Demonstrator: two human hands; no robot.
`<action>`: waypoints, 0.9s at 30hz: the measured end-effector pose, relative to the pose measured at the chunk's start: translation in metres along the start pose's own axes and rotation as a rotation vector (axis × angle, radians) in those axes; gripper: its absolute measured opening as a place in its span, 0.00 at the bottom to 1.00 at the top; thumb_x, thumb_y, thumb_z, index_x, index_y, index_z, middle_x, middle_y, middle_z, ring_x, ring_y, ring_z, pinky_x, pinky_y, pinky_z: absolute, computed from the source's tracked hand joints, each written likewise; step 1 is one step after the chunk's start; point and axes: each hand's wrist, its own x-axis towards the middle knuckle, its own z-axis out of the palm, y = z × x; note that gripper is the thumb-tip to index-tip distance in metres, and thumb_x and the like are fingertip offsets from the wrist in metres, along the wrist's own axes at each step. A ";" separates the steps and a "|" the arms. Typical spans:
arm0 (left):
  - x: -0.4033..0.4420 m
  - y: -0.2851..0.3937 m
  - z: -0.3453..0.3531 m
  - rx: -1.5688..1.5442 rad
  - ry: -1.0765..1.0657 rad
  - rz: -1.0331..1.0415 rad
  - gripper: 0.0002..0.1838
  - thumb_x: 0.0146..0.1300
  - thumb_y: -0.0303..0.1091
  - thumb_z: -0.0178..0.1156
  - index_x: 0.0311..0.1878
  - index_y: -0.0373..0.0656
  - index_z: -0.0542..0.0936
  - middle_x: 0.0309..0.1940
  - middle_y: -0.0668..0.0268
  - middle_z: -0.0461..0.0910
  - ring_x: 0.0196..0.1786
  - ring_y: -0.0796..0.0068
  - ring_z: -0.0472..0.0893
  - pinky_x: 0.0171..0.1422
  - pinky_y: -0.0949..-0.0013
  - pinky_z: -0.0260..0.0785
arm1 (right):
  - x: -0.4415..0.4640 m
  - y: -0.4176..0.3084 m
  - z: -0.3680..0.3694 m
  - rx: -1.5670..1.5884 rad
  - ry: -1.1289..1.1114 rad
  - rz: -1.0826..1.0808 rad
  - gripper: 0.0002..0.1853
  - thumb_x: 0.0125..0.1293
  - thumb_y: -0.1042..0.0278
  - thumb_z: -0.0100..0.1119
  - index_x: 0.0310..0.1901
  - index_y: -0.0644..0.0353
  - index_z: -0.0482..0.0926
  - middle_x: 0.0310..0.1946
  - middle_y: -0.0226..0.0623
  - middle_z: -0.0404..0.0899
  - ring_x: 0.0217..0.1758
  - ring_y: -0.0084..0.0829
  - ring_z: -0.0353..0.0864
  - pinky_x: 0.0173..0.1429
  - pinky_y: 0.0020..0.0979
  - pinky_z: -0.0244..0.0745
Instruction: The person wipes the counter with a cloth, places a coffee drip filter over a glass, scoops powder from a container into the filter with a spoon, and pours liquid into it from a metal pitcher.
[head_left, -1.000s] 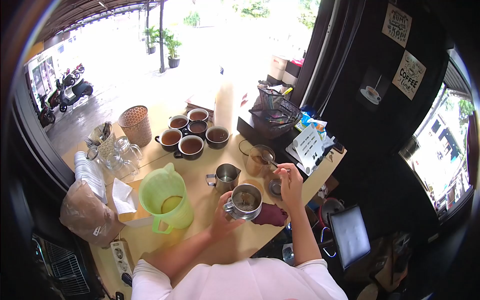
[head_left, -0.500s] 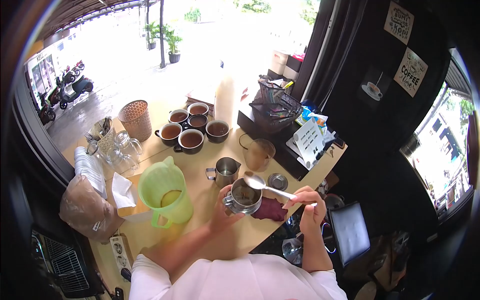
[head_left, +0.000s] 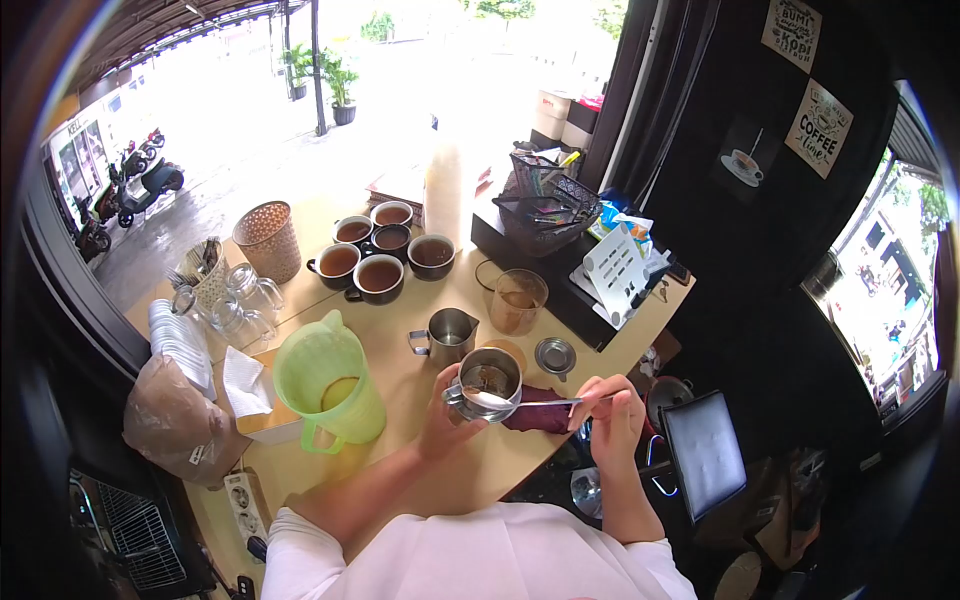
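Note:
My left hand [head_left: 440, 425] is wrapped round the side of a metal cup [head_left: 490, 380], which has dark, wet-looking contents. My right hand [head_left: 612, 412] pinches the handle of a metal spoon [head_left: 540, 403]; its bowl lies at the near rim of the cup. A steel pitcher [head_left: 448, 336] stands just beyond the cup. Right of the pitcher are a glass vessel with brown contents [head_left: 517, 303] and a small round metal lid [head_left: 555, 355]. A maroon cloth [head_left: 540, 412] lies on the table partly beneath the spoon.
Several dark cups of brown liquid [head_left: 379, 277] stand farther back. A green pitcher [head_left: 330, 385], glass mugs [head_left: 245, 300], a woven basket [head_left: 268, 240] and a plastic bag [head_left: 175, 425] are at the left. A black wire basket [head_left: 545, 215] and a printed card [head_left: 613, 278] sit at the right.
My right hand has moved from beside the glass vessel to the right of the metal cup, bringing the spoon to the cup. The spoon's bowl has since lowered to the near rim.

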 end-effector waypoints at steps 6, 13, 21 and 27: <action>0.000 -0.001 0.000 0.039 0.001 0.041 0.48 0.54 0.23 0.69 0.73 0.43 0.49 0.64 0.58 0.63 0.67 0.65 0.68 0.71 0.60 0.63 | 0.008 0.001 0.004 0.002 0.133 0.088 0.25 0.78 0.52 0.40 0.39 0.71 0.75 0.25 0.40 0.75 0.21 0.27 0.77 0.28 0.25 0.74; 0.003 -0.001 0.002 -0.093 -0.026 0.035 0.48 0.54 0.22 0.68 0.72 0.42 0.49 0.65 0.58 0.63 0.68 0.65 0.66 0.73 0.59 0.60 | 0.018 0.006 0.014 0.023 0.239 0.120 0.23 0.78 0.55 0.41 0.40 0.69 0.76 0.21 0.37 0.76 0.18 0.24 0.75 0.23 0.22 0.72; 0.001 -0.007 0.000 -0.023 0.009 0.050 0.48 0.54 0.25 0.70 0.72 0.41 0.49 0.65 0.58 0.62 0.68 0.66 0.65 0.73 0.60 0.59 | 0.021 0.004 0.018 -0.130 0.214 0.134 0.20 0.79 0.58 0.40 0.41 0.67 0.75 0.18 0.35 0.76 0.19 0.21 0.75 0.27 0.20 0.67; 0.000 -0.009 -0.001 0.002 0.023 0.046 0.49 0.53 0.29 0.72 0.72 0.40 0.50 0.65 0.58 0.62 0.68 0.66 0.65 0.73 0.61 0.58 | 0.019 0.005 0.017 -0.182 0.187 0.111 0.20 0.79 0.58 0.40 0.41 0.67 0.75 0.19 0.35 0.76 0.20 0.22 0.75 0.27 0.20 0.68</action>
